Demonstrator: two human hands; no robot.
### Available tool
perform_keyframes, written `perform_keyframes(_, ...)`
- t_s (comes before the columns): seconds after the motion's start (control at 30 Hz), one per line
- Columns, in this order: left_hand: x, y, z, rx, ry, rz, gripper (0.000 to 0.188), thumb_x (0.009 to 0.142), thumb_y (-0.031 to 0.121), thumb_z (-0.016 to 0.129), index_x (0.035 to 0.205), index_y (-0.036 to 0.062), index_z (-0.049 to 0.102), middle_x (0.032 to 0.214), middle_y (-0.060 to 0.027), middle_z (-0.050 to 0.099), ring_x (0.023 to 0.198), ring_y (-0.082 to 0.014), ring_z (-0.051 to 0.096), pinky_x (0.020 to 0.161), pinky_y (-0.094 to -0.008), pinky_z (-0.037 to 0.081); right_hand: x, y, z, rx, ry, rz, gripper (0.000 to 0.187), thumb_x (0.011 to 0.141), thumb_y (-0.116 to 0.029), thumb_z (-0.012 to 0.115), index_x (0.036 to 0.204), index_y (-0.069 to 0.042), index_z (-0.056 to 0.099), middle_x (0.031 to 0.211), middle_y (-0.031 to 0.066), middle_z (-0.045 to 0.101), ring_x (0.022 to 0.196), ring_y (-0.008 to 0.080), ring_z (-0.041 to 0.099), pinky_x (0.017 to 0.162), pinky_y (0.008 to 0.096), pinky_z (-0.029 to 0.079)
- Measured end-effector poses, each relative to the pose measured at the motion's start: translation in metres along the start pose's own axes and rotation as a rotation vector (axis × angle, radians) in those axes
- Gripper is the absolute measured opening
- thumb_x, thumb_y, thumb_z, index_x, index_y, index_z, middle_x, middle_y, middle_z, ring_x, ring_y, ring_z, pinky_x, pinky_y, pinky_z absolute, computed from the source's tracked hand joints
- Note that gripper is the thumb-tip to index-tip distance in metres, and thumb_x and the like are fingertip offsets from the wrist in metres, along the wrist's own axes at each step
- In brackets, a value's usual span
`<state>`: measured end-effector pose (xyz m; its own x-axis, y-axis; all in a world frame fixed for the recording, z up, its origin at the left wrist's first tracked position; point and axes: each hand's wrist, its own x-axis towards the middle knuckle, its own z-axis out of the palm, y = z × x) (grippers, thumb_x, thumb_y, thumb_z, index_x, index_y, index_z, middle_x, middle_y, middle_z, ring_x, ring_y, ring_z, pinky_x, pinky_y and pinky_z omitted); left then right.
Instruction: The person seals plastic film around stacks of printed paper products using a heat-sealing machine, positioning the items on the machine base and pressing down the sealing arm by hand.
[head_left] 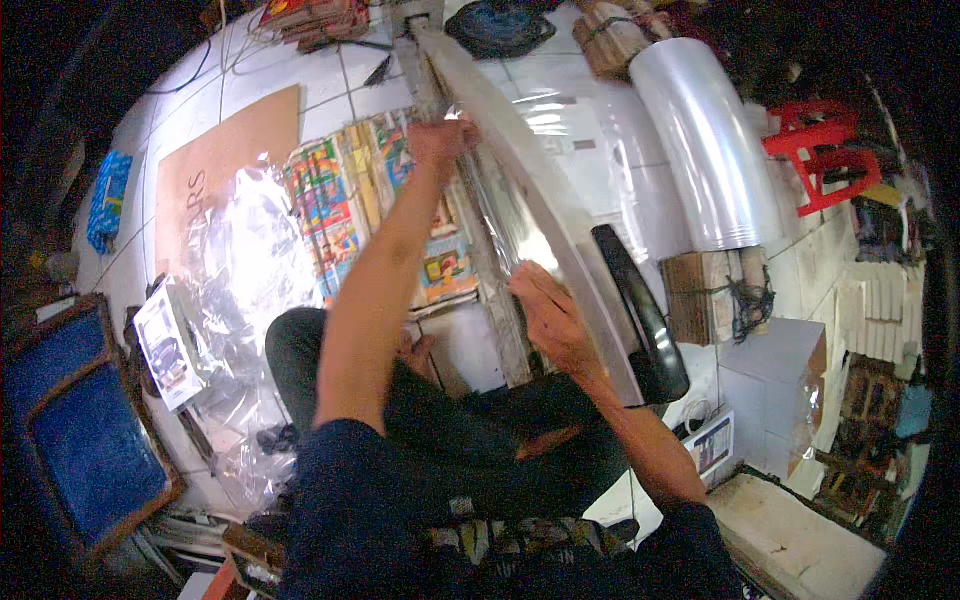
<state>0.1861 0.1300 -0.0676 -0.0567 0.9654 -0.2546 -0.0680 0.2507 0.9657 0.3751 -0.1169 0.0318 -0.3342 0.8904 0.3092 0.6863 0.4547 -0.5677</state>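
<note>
A long pale metal bar (530, 180) with a black handle (640, 310) at its near right end slants across the floor in front of me. Shiny clear plastic film (518, 232) lies along its left side. My left hand (440, 142) is closed at the far end of the film, beside the bar. Nearer to me, my right hand (552, 318) has its fingers pressed together at the film's near end. What lies under the fingers is partly hidden. Bundled, colourfully printed packs (325, 205) sit left of the bar, under my left forearm.
A big roll of clear film (705, 145) lies at the right. Behind it stands a red plastic stool (820, 155); a tied cardboard stack (715, 295) is nearer. Crumpled clear plastic (245, 240) covers brown cardboard (225, 150) at the left. A blue-panelled frame (95, 430) stands lower left.
</note>
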Motion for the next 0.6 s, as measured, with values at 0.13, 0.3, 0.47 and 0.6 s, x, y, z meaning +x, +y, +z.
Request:
perform_keyframes(0.13, -0.005, 0.039, -0.072, 0.372, 0.184, 0.065, 0.027, 0.08, 0.032, 0.077, 0.094, 0.0091, 0.078, 0.078, -0.0071, 0.074, 0.072, -0.0196, 0.071, 0.07, -0.0349, 0.057, 0.006, -0.026, 0.042, -0.085, 0.003, -0.319, 0.032, 0.078, 0.006, 0.064, 0.11, 0.0, 0.068, 0.118, 0.0157, 0.068, 0.113, 0.0306, 0.066, 0.097, 0.0413, 0.053)
perform_keyframes(0.3, -0.029, 0.048, -0.132, 0.665, 0.273, 0.15, 0.033, 0.072, 0.04, 0.086, 0.09, 0.013, 0.08, 0.08, -0.0084, 0.075, 0.069, -0.0174, 0.07, 0.07, -0.0329, 0.057, 0.01, -0.043, 0.091, -0.023, -0.191, -0.422, 0.04, 0.082, 0.0, 0.063, 0.122, 0.001, 0.062, 0.129, 0.0192, 0.061, 0.128, 0.0317, 0.055, 0.106, 0.0417, 0.048)
perform_keyframes(0.47, -0.049, 0.048, -0.173, 0.589, 0.287, 0.255, 0.035, 0.069, 0.033, 0.088, 0.091, 0.0073, 0.078, 0.079, -0.0068, 0.075, 0.068, -0.0144, 0.069, 0.068, -0.0296, 0.056, 0.018, -0.062, 0.124, 0.119, -0.199, -0.482, 0.049, 0.08, -0.006, 0.066, 0.127, 0.002, 0.058, 0.129, 0.0202, 0.061, 0.125, 0.0336, 0.058, 0.103, 0.0416, 0.05)
perform_keyframes(0.6, -0.062, 0.048, -0.19, 0.605, 0.397, 0.217, 0.03, 0.068, 0.018, 0.088, 0.091, 0.0037, 0.075, 0.073, -0.0036, 0.071, 0.062, -0.0085, 0.064, 0.06, -0.0241, 0.051, 0.027, -0.073, 0.143, 0.186, -0.241, -0.5, 0.041, 0.084, -0.006, 0.062, 0.125, 0.002, 0.06, 0.126, 0.021, 0.063, 0.12, 0.0337, 0.062, 0.097, 0.0413, 0.054)
